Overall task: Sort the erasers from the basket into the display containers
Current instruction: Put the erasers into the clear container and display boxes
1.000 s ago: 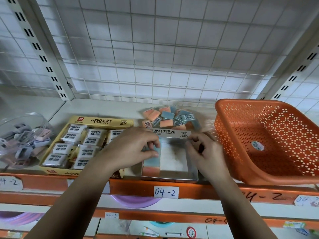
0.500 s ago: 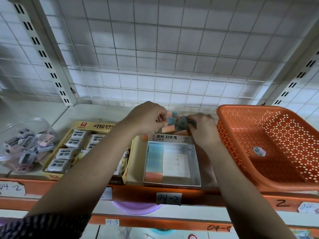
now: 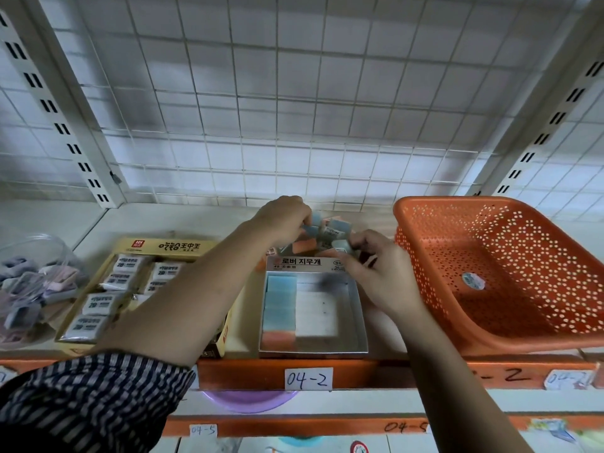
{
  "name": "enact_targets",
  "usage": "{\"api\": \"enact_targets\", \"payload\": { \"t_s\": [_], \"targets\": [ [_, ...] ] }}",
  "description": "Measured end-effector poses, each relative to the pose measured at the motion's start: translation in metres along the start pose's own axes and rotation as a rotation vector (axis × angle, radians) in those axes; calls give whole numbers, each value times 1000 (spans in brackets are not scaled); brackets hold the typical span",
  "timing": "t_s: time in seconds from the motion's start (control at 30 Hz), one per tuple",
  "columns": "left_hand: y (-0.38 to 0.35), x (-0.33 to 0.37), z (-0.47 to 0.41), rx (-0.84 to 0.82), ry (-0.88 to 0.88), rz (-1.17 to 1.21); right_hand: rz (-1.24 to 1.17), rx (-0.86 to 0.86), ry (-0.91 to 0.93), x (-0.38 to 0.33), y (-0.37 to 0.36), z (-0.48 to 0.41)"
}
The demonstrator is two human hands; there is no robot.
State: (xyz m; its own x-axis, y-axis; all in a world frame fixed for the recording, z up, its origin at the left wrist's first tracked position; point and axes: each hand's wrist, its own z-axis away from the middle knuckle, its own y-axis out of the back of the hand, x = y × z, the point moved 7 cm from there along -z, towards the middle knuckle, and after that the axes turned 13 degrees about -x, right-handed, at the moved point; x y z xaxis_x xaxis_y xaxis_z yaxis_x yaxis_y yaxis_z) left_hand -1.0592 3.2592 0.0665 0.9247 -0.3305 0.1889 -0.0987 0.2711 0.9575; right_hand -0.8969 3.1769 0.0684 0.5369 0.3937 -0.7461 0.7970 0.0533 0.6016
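A loose pile of blue and orange erasers (image 3: pixel 330 230) lies on the shelf behind a small silver display box (image 3: pixel 358 308). A column of blue erasers with one orange eraser (image 3: pixel 279 305) fills the box's left side. My left hand (image 3: pixel 284 219) reaches over the box and pinches a blue eraser from the pile. My right hand (image 3: pixel 380 266) is at the box's back right corner, fingers closed on a pale blue eraser (image 3: pixel 341 246). The orange basket (image 3: pixel 425 243) on the right holds one small wrapped eraser (image 3: pixel 473 281).
A yellow carton (image 3: pixel 170 245) of white 2B erasers sits left of the silver box. A clear tub (image 3: pixel 36 282) of grey and pink items stands at far left. White wire grid backs the shelf; an orange shelf edge (image 3: pixel 376 374) carries the label 04-2.
Both hands moved from the silver box's front rim back to the loose pile behind it. Each hand has closed on an eraser from the pile.
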Motion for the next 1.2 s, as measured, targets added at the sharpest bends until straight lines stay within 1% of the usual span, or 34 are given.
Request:
{"api": "enact_targets", "payload": {
  "t_s": [0.07,0.13,0.23,0.47,0.57,0.63,0.77,0.9,1.03,1.13,1.2],
  "targets": [
    [-2,1,0,-24,17,15,-123,-37,4,-4,-2,5],
    [0,1,2,-28,29,32,-230,-111,8,-8,-7,9],
    [8,1,13,11,27,56,-347,-207,14,-14,-15,14],
    [24,7,65,140,-52,294,-402,-438,3,-22,-37,23],
    [18,4,87,173,-47,366,-490,-480,-68,-25,-43,27],
    [12,-3,99,193,-28,384,-544,-541,-111,-29,-48,31],
    [2,-21,115,247,17,404,-570,-619,-137,-32,-52,33],
    [-5,-33,122,339,48,460,-517,-642,-63,-38,-52,32],
    [-10,-37,124,384,23,510,-486,-645,-8,-44,-52,31],
    [-7,-39,128,442,15,511,-562,-732,-65,-45,-56,34],
    [-6,-40,130,470,16,480,-544,-774,-86,-46,-60,36]
  ]
}}
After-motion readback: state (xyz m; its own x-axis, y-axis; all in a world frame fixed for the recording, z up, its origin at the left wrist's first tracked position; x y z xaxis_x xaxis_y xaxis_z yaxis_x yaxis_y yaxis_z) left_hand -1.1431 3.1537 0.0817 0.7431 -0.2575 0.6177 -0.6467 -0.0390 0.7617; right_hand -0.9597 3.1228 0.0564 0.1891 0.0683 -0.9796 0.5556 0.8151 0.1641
